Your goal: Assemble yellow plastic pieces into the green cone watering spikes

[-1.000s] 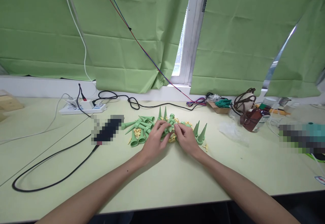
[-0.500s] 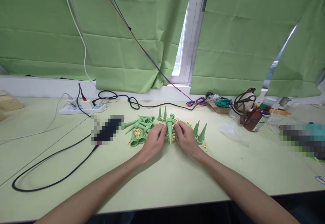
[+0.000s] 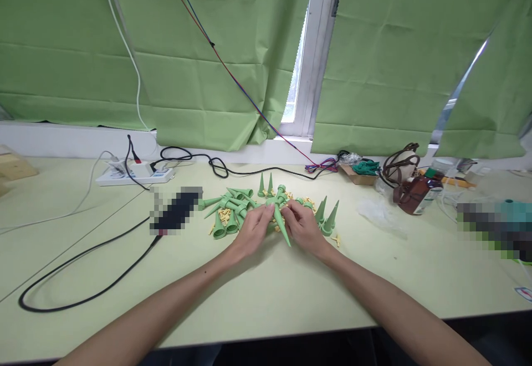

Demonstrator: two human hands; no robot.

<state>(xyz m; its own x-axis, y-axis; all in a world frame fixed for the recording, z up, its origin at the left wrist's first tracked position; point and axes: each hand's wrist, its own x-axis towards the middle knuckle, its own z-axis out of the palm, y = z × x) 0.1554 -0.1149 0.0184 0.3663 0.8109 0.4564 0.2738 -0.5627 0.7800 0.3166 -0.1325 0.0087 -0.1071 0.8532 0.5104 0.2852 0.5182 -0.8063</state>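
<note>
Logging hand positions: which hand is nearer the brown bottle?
Right: the right hand is left of the brown bottle; the left hand, holding a green spike, is farther left.

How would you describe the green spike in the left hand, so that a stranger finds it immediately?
On the pale table, find the pile of green and yellow pieces. At its near side, the left hand pinches one green spike. Unlike the spikes standing tip-up at right, it is held, tip toward the table's near edge.
</note>
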